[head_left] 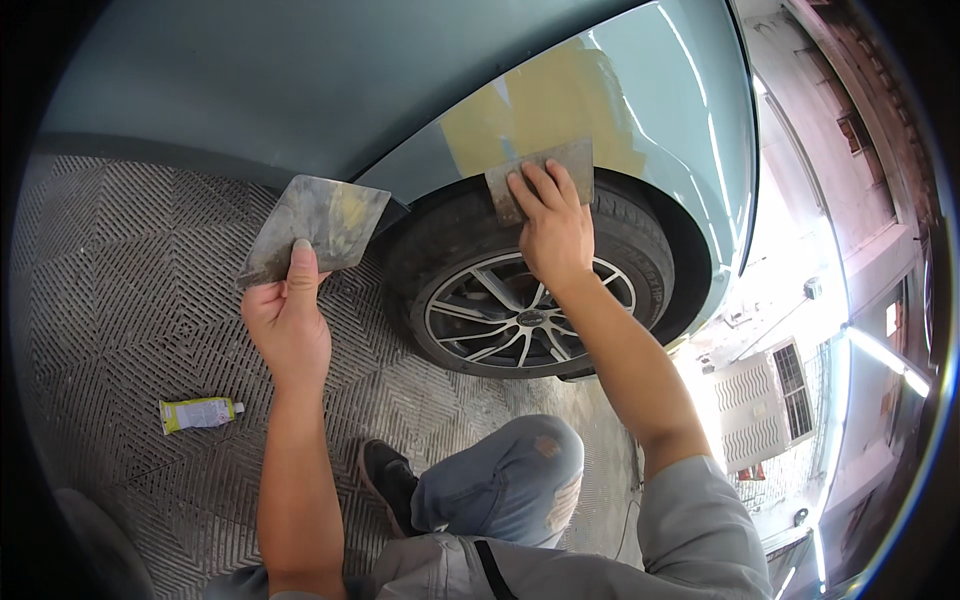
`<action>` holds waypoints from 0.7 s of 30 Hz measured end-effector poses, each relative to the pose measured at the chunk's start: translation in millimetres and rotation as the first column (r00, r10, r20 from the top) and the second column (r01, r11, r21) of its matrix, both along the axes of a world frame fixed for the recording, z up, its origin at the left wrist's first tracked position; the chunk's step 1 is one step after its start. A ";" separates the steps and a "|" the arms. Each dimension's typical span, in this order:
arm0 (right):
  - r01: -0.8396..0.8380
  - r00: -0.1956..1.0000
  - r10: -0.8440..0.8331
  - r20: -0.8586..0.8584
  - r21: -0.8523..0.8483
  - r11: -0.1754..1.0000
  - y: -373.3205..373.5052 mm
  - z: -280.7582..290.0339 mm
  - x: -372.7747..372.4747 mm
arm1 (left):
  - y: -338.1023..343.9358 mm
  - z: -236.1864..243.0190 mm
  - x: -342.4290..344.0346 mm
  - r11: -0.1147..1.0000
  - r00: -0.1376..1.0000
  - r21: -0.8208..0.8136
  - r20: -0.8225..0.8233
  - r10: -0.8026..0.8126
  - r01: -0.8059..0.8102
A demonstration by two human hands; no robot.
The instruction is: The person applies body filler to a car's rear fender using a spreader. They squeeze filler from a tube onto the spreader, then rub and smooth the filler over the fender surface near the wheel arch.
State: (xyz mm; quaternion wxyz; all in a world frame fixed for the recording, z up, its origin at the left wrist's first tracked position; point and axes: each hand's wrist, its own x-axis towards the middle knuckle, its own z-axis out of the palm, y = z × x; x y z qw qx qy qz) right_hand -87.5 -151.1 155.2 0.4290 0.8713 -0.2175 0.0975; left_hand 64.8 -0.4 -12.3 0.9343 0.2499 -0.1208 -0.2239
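Note:
My left hand (pixel 290 320) grips a square metal spreader plate (pixel 318 225) with a smear of yellow paste on it, thumb on top. My right hand (pixel 555 230) grips a second grey metal spreader (pixel 505 195), fingers pressed on its face, at the lower edge of a yellow filler patch (pixel 530 100) on the light blue-grey car fender (pixel 690 120). The patch sits just above the wheel arch. Below it is the black tyre (pixel 410 300) with a silver and black spoked rim (pixel 480 300).
A yellow-green and white tube (pixel 195 414) lies on the patterned floor (pixel 140 300) at the lower left. The car door (pixel 250 80) fills the upper left. My bent knee (pixel 530 470) is below the wheel. At the right stand a white unit (pixel 760 405) with vents and tube lights (pixel 885 360).

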 end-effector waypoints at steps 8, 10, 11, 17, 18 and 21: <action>-0.073 0.996 0.074 0.050 -0.008 0.997 11.3 16.4 13.9 | -0.1 0.1 -0.7 0.999 0.999 0.023 0.025 -0.044 0.043; -0.153 0.988 0.153 0.016 -0.031 0.988 3.8 22.8 33.2 | -0.7 0.2 -1.3 0.998 0.998 0.008 0.018 -0.057 0.057; -0.161 0.987 0.161 -0.002 -0.040 0.986 1.7 25.6 40.2 | -1.0 0.0 -0.8 0.999 0.999 0.001 0.020 -0.043 0.043; -0.119 0.991 0.118 -0.063 -0.020 0.993 -6.2 31.2 62.8 | -1.1 -2.2 3.5 0.999 0.999 -0.023 0.010 -0.034 0.034; -0.143 0.988 0.140 -0.067 -0.044 0.989 -6.9 30.6 63.4 | -1.1 -2.3 3.5 0.999 1.000 -0.020 0.003 -0.030 0.030; -0.119 0.991 0.116 -0.066 -0.044 0.992 -9.0 25.7 60.2 | -1.3 -1.7 2.6 0.999 0.999 -0.023 -0.030 -0.039 0.038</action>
